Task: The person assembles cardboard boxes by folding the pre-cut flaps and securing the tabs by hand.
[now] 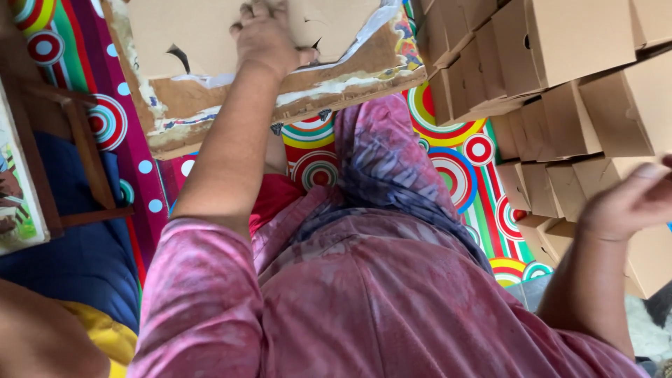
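My left hand (pixel 268 31) reaches forward and presses down on a flat brown cardboard sheet (pixel 189 31). Its fingers are curled over the sheet and the thumb points right. The sheet lies on a worn, peeling board (pixel 231 112). My right hand (pixel 630 201) is at the right edge, up against a stack of folded brown cardboard boxes (pixel 560 84). Its fingers are partly cut off by the frame, so what it holds is unclear. My pink sleeves and a purple scarf (pixel 385 161) fill the lower middle.
A bright mat (pixel 455 150) with ringed circles and stripes lies underneath. At the left are a wooden frame (pixel 84 147), a blue cushion (pixel 77 259) and yellow cloth (pixel 112 336). A bare limb (pixel 35 336) shows at bottom left; whose it is I cannot tell.
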